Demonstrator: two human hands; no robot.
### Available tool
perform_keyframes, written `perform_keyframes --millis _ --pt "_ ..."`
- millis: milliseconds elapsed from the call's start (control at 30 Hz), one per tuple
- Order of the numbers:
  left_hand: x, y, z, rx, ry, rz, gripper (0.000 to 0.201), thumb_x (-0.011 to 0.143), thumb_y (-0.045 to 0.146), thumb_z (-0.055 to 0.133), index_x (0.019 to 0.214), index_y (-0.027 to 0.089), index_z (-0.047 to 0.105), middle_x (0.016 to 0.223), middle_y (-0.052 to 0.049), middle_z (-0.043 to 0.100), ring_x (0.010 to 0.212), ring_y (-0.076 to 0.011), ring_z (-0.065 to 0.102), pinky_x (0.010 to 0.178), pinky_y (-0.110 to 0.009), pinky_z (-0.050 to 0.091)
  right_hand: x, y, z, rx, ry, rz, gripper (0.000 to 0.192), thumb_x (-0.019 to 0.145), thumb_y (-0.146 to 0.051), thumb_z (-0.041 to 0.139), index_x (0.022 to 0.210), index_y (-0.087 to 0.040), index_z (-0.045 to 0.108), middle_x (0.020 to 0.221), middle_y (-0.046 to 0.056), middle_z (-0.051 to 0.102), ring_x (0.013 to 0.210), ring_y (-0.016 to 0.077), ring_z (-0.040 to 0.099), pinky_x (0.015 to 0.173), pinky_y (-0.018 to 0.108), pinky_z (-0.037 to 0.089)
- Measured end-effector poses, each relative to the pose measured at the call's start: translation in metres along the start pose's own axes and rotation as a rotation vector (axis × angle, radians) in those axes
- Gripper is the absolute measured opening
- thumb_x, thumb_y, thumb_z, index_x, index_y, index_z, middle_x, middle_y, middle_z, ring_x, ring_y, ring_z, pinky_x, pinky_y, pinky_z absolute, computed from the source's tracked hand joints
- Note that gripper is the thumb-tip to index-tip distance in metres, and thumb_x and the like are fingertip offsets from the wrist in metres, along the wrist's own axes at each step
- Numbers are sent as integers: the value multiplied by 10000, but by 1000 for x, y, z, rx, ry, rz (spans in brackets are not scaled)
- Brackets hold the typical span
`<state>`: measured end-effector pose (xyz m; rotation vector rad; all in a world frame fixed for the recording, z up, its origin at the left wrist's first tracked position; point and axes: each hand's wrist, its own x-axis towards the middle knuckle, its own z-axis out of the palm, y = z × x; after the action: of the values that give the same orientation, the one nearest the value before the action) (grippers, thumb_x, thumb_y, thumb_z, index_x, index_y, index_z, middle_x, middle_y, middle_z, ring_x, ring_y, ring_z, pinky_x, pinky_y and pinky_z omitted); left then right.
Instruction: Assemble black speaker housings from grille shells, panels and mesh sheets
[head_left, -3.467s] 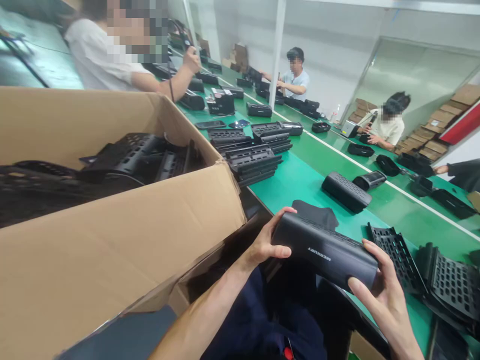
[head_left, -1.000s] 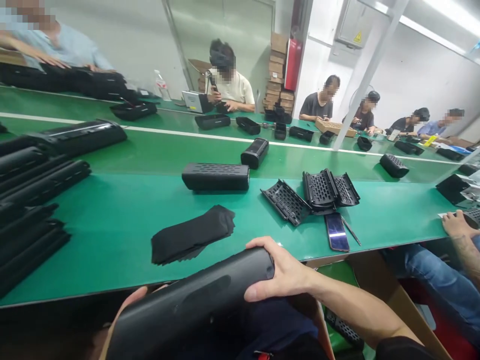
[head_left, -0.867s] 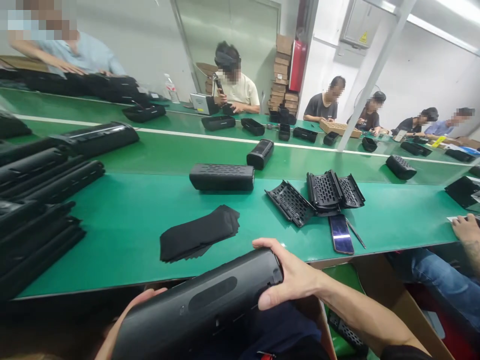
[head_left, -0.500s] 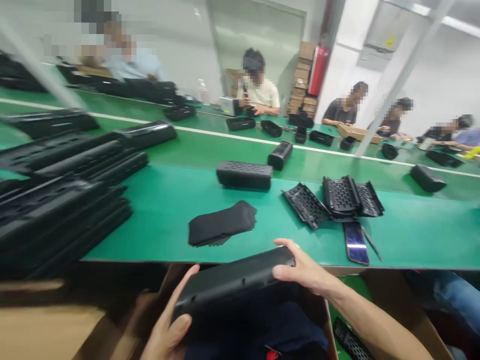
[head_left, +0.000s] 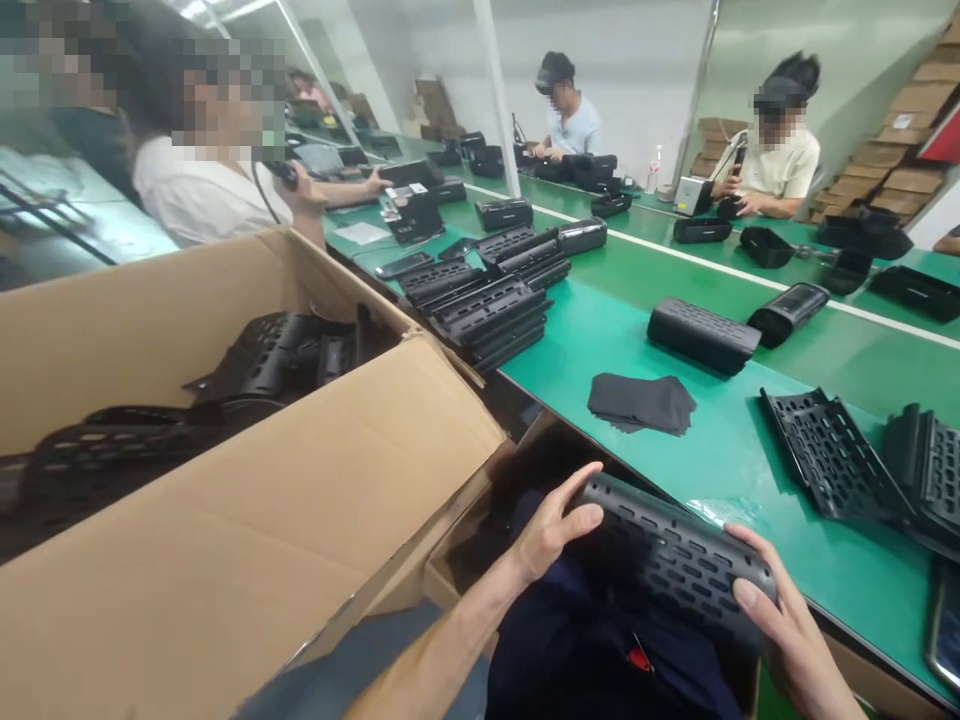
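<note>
A black perforated plastic housing (head_left: 679, 560) is held over my lap, just off the table's front edge. My left hand (head_left: 551, 530) grips its left end, thumb in front and fingers behind. At the other end, my right hand (head_left: 784, 610) is closed around it in the same way. Rows of oblong slots show on the side facing me. Beyond it on the green table lies a stack of thin black sheets (head_left: 637, 402). A similar black housing (head_left: 703, 335) rests farther back, and slotted black shells (head_left: 829, 450) lie to the right.
A large cardboard box (head_left: 360, 470) on my left holds several slotted black shells (head_left: 262, 355). More shells are stacked on the table (head_left: 487, 320) past its corner. A phone (head_left: 946, 620) lies at the right edge. Several other people work around the tables.
My view has swung left, bringing the cardboard box into sight. The housing has been turned, so its slotted side now faces me; both hands still hold its ends.
</note>
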<state>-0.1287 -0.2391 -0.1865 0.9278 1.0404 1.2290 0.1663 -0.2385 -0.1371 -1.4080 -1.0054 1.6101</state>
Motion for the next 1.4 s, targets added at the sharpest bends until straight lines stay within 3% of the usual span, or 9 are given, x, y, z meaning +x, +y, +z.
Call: perform_keyframes --millis 200,433,567,667,900,1000,1100,1300,1400 --pt "-10 -13 -5 -157 -87 -83 891 753 439 823 1561 244 500 1515 -101 608 1440 -416 486 1246 -583 292 -6 13 5 148 23 186 728 754 -565 854 1383 -344 561 1208 101 753 1086 363 734 992 530 547" --pt "-25 -28 -7 -52 -46 -66 884 773 458 796 1562 198 494 1529 -115 589 1444 -425 471 1251 -561 293 -12 48 5 183 25 198 717 730 -549 861 1351 -335 574 1265 100 727 1065 361 738 914 514 582" --pt "-27 -22 -13 51 -124 -62 908 800 486 784 1595 216 439 1645 -119 462 1505 -419 398 1268 -566 248 -14 66 3 174 38 155 750 718 -583 838 1374 -346 564 1375 103 669 1102 369 727 924 509 582" --pt "-25 -22 -14 94 -152 -37 876 829 517 761 1591 231 436 1599 -125 513 1473 -406 440 1250 -563 278 -17 76 -3 146 9 112 813 700 -577 855 1410 -358 524 1398 102 648 1163 379 697 964 501 567" --pt "-24 -38 -6 56 -51 -6 876 782 582 785 1521 196 519 1446 -132 628 1342 -402 553 1203 -535 359 -18 83 -11 40 23 55 806 698 -600 867 1393 -332 561 1321 97 680 1150 376 694 966 475 565" --pt "-26 -34 -9 70 -50 -97 824 840 559 757 1544 211 509 1537 -122 571 1443 -398 473 1247 -530 305 -13 80 -4 109 36 141 732 724 -593 856 1347 -324 583 1293 92 701 1162 369 697 997 498 557" --pt "-27 -32 -14 35 -109 -185 917 830 528 782 1618 259 398 1606 -115 502 1447 -411 471 1211 -567 361 -8 78 4 208 53 256 657 773 -600 818 1303 -283 594 1267 113 720 1193 378 692 1007 531 557" --pt "-28 -42 -16 20 -56 -79 967 780 510 815 1605 212 410 1566 -132 539 1456 -412 461 1246 -557 304 -8 87 9 269 -48 229 994 626 -537 944 1472 -303 479 1323 126 690 1247 374 665 1093 556 484" --pt "-28 -40 -21 24 -79 -98 977 755 490 842 1595 230 416 1536 -117 556 1434 -400 474 1234 -533 313 -8 89 6 194 -76 160 966 614 -543 952 1427 -299 491 1309 126 679 1195 363 678 1088 546 475"
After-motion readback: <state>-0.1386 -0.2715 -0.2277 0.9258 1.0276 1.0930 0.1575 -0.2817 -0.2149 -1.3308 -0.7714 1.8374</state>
